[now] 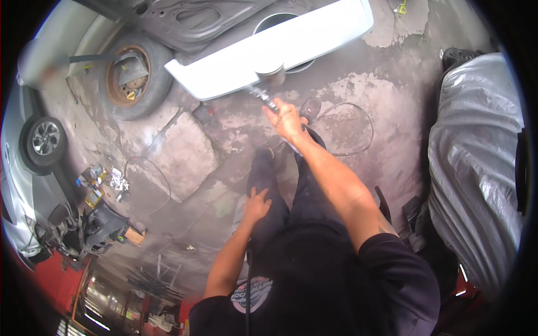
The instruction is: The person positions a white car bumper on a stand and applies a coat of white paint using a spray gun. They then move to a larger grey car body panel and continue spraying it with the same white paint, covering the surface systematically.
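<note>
My right hand [288,120] is closed around the grip of a metal spray gun [263,96]. The gun's cup [272,75] looks blurred, and its front is close to the near edge of a long white car panel [269,50]. This panel lies at a slant across a round, drum-like support [302,68], whose rim shows on both sides of it. On my left thigh rests my left hand [256,206], fingers spread and holding nothing. A thin hose [370,126] loops over the floor right of my feet.
Left of the panel lies an old tire [137,75] on a rusty rim. A grey car part [202,19] stands behind. Silver sheeting [476,162] covers something large at right. A silver car [22,162] and loose parts [106,224] sit at left. The concrete floor [179,151] is cracked.
</note>
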Available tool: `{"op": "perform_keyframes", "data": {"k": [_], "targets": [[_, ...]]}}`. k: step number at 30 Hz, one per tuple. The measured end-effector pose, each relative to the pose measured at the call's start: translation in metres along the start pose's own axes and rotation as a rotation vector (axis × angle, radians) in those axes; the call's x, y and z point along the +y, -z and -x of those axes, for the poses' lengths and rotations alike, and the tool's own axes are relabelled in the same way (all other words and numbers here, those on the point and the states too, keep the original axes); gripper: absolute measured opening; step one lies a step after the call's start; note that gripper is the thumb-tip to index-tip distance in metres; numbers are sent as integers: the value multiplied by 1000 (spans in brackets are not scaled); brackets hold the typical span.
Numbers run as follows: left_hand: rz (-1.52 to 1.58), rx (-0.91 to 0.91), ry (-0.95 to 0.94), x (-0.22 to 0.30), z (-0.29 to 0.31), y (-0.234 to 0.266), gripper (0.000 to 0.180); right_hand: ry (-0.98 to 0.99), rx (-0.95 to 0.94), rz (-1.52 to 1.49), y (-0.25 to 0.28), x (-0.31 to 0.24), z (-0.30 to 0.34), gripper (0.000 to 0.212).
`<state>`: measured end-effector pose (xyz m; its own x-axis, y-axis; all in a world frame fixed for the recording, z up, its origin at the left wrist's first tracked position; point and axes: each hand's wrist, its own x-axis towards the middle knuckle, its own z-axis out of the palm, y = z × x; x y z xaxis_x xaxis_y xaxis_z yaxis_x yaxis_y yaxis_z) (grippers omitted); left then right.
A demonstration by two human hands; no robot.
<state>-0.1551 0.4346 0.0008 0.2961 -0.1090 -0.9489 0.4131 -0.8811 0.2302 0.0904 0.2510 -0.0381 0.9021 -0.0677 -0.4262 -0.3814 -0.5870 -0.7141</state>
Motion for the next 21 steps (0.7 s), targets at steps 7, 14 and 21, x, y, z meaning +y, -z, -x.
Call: {"op": "perform_keyframes", "data": {"k": [7, 14, 21], "targets": [[-70, -2, -85, -5, -18, -20, 60, -67, -229, -108, 10, 13, 4, 37], [-133, -72, 10, 25, -19, -9, 60, -28, 478, 114, 167, 134, -96, 37], [-163, -63, 13, 27, -15, -13, 61, -191, 824, 299, 307, 172, -136, 47]]}}
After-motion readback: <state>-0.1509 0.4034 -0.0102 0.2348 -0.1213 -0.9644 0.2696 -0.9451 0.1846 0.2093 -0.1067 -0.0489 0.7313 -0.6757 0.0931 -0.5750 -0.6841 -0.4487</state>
